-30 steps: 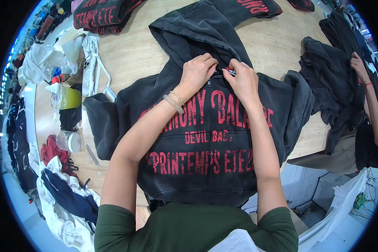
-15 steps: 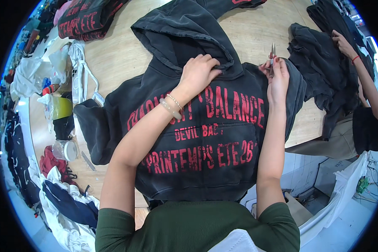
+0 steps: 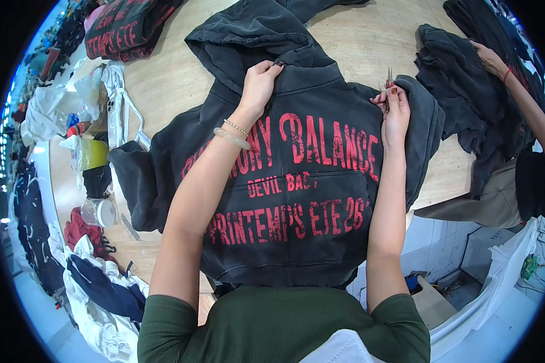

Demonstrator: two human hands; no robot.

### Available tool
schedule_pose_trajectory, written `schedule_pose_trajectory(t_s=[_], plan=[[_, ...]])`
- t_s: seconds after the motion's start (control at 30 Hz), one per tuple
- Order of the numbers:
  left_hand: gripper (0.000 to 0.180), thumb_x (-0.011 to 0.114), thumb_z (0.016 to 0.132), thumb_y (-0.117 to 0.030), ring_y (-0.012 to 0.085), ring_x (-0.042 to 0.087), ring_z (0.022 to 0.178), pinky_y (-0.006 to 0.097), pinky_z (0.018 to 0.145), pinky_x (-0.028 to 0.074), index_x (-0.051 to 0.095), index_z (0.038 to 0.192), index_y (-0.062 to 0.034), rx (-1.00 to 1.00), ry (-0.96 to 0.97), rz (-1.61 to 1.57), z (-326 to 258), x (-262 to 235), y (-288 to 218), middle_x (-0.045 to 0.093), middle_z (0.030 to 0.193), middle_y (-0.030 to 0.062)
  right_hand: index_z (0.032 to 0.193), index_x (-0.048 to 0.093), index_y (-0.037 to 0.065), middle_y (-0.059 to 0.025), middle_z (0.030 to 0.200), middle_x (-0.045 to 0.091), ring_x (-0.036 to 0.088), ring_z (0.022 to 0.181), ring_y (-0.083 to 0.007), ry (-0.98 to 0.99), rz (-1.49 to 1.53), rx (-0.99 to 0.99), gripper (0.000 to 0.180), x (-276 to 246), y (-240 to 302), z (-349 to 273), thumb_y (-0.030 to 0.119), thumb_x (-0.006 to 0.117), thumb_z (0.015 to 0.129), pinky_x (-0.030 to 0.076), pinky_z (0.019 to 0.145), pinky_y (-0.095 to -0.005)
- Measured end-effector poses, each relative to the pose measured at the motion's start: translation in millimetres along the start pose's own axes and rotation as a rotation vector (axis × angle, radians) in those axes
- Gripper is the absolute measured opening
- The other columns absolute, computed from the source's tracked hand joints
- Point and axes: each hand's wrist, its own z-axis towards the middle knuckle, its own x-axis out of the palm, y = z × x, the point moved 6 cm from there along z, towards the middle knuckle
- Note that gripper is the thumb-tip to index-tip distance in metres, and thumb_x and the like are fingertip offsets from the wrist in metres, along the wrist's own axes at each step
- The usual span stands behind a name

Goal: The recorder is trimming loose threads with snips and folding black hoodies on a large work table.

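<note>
A washed-black hoodie [image 3: 272, 206] with red lettering lies front up on the table, its hood [image 3: 297, 51] toward the far side. My left hand [image 3: 260, 88] is closed in a pinch on the edge of the hood opening, near the neck. Beside the hoodie's right shoulder, my right hand [image 3: 395, 118] grips a pair of small thread snips [image 3: 389, 77], pointed blades upward. Part of the snips is hidden in my fingers. The hoodie's right-side sleeve [image 3: 429, 133] lies bent just beyond that hand.
Another folded black garment [image 3: 124, 30] lies far left. Along the left edge are a yellow-filled container [image 3: 92, 154], a clear jar [image 3: 100, 213] and piled cloth [image 3: 103, 290]. At right, a co-worker's hand [image 3: 489, 59] touches dark garments [image 3: 457, 91] on the wooden table [image 3: 369, 42].
My left hand has moved left and farther away along the hood, now pinching its edge, and the hood opening has folded over. My right hand with the snips has shifted slightly left and nearer.
</note>
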Motion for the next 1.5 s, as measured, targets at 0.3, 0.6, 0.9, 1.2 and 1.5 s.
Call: schedule_pose_trajectory(t_s=[0.3, 0.6, 0.9, 1.2, 1.5], plan=[[0.047, 0.069, 0.082, -0.034, 0.0153, 0.064, 0.078, 0.026, 0.072, 0.050, 0.066, 0.101, 0.0088, -0.046, 0.132, 0.348, 34, 40, -46, 0.069, 0.091, 0.0119, 0.101, 0.055, 0.002, -0.0022, 0.085, 0.060, 0.054, 0.072, -0.0083, 0.020, -0.369, -0.101, 0.011, 18, 8, 5, 0.010, 0.055, 0.094, 0.046, 0.069, -0.0220], [0.019, 0.049, 0.084, -0.008, 0.0190, 0.062, 0.092, 0.032, 0.081, 0.049, 0.061, 0.095, 0.0021, 0.326, -0.093, -0.436, -43, -104, -182, 0.064, 0.095, 0.0101, 0.104, 0.059, 0.006, -0.0021, 0.096, 0.062, 0.056, 0.082, -0.0085, -0.288, -0.387, -0.236, 0.013, -23, 134, -56, 0.014, 0.055, 0.095, 0.045, 0.067, -0.0212], [0.018, 0.050, 0.086, -0.002, 0.0082, 0.052, 0.065, 0.023, 0.063, 0.043, 0.063, 0.097, 0.0010, -0.230, -0.427, 0.548, -328, -284, -6, 0.059, 0.074, 0.0014, 0.121, 0.054, 0.001, -0.0211, 0.114, 0.053, 0.052, 0.102, -0.0394, -0.460, -1.775, -0.126, 0.036, -155, 89, -77, 0.009, 0.056, 0.086, 0.041, 0.091, -0.0429], [0.069, 0.076, 0.074, -0.035, 0.0323, 0.048, 0.117, 0.042, 0.097, 0.039, 0.048, 0.130, -0.0060, 0.590, -0.754, 1.171, -269, -185, -145, 0.053, 0.124, 0.0163, 0.128, 0.052, 0.000, -0.0207, 0.127, 0.055, 0.047, 0.122, -0.0339, -0.006, -1.109, -0.406, 0.066, 74, 61, -8, 0.045, 0.066, 0.082, 0.035, 0.103, -0.0441], [0.028, 0.068, 0.079, -0.023, 0.0331, 0.065, 0.082, 0.042, 0.072, 0.048, 0.064, 0.102, -0.0070, 0.620, -0.746, 1.015, -170, -210, -170, 0.066, 0.085, 0.0176, 0.116, 0.061, 0.005, -0.0045, 0.098, 0.065, 0.060, 0.084, -0.0137, 0.368, -0.257, -0.244, 0.034, 128, 108, 74, 0.001, 0.055, 0.082, 0.047, 0.076, -0.0273]])
